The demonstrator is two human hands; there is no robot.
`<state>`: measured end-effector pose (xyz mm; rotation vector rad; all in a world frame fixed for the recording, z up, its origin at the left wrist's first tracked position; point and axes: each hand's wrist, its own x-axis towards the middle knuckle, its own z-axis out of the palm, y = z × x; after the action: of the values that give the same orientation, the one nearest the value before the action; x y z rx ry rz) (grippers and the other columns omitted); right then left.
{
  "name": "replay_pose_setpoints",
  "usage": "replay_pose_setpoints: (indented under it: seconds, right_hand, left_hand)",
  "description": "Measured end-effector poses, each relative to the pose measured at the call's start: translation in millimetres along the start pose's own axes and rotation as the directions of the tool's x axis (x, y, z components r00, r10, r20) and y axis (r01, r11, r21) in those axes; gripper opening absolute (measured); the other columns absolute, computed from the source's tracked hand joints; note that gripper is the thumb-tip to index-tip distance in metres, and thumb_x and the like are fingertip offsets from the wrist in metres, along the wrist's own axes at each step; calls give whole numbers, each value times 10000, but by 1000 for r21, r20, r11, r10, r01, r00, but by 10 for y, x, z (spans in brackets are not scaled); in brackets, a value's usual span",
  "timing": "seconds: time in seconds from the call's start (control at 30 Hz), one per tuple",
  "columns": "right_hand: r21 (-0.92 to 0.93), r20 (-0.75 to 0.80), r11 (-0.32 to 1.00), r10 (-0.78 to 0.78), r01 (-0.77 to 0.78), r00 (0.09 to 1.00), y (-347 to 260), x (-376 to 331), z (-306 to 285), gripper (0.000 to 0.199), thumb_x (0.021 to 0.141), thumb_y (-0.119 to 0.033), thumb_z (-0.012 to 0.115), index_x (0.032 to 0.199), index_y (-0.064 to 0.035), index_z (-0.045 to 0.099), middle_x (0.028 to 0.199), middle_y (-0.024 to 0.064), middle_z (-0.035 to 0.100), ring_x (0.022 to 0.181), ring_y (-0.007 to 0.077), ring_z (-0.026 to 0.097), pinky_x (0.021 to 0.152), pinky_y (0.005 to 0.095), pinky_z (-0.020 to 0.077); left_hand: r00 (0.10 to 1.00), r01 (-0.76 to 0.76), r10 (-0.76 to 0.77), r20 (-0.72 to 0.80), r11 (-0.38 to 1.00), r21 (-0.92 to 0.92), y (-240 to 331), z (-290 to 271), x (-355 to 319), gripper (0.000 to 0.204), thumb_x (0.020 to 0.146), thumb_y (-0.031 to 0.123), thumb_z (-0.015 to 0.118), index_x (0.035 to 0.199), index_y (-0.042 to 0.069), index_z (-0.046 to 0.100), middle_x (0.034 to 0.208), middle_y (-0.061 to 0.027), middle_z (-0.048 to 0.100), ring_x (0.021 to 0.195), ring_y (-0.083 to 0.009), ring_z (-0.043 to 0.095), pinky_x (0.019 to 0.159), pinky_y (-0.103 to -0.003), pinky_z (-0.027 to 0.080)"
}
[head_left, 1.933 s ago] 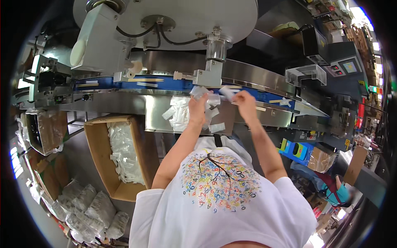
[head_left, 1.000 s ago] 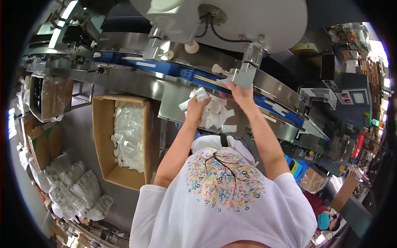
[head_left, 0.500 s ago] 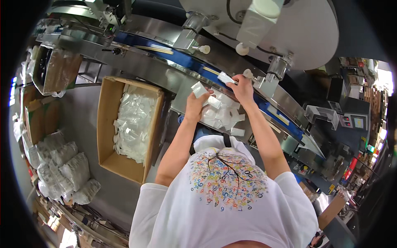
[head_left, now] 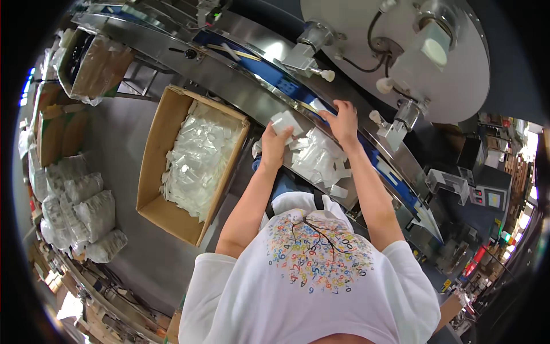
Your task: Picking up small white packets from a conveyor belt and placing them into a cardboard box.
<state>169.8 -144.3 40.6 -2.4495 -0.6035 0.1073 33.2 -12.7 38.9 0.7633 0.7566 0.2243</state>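
My left hand (head_left: 275, 146) is closed on several small flat white packets (head_left: 284, 121), held over the metal ledge beside the conveyor. Over the blue conveyor belt (head_left: 281, 83) is my right hand (head_left: 345, 125), its thumb and fingers spread with a gap between them. A white packet (head_left: 318, 105) lies on the belt just beside that thumb; whether they touch is hard to see. Between my forearms, a loose pile of similar packets (head_left: 321, 160) is heaped on a metal tray close to my body.
A large open cardboard box (head_left: 150, 189) full of clear-white packets stands to my left. Filled plastic bags (head_left: 94, 212) lie farther left. Across the belt, metal fittings with white knobs (head_left: 327, 75) jut out below a big pale disc (head_left: 366, 34). A control panel (head_left: 487, 198) is at right.
My right hand's fingers have parted from the packet they were pinching, which is now on the belt. My left hand still holds its packets. The whole view has shifted a little.
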Motion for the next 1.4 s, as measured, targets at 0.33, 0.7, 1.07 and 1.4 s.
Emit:
replay_pose_setpoints:
  seconds: [0.33, 0.7, 1.07, 1.4]
  right_hand:
    - [72, -91, 965, -247, 254, 965, -381, 332, 382, 235, 733, -201, 681, 829, 0, 607, 840, 127, 588, 760, 329, 549, 690, 372, 435]
    - [482, 522, 792, 82, -374, 849, -1266, 133, 541, 139, 791, -124, 649, 865, -19, 595, 715, 0, 585, 626, 63, 520, 590, 208, 420]
    - [286, -1, 926, 256, -245, 967, -249, 269, 360, 259, 744, -184, 685, 901, 7, 607, 734, 51, 608, 644, 120, 536, 618, 251, 437]
    - [133, 30, 987, 90, -93, 996, -750, 520, 618, 232, 721, -151, 704, 898, -36, 608, 770, 36, 592, 645, 123, 529, 648, 238, 436]
  left_hand:
    - [992, 87, -94, -88, 993, -83, 121, -283, 29, 288, 877, 212, 520, 1023, -34, 548, 917, -76, 585, 785, -181, 584, 685, -290, 508]
    - [936, -291, 331, -124, 921, 259, 232, -683, 212, 404, 876, 236, 555, 1187, -5, 460, 990, -96, 526, 910, -161, 522, 799, -270, 413]
    - [793, 510, 321, -518, 116, 852, 242, -2352, 467, 793, 672, 423, 724, 1215, -46, 387, 1182, -179, 477, 1091, -311, 453, 922, -396, 369]
    - [877, 385, 278, -392, 83, 919, 33, -2362, 716, 557, 679, 343, 709, 1083, 20, 504, 1074, -144, 509, 1042, -319, 465, 881, -397, 397]
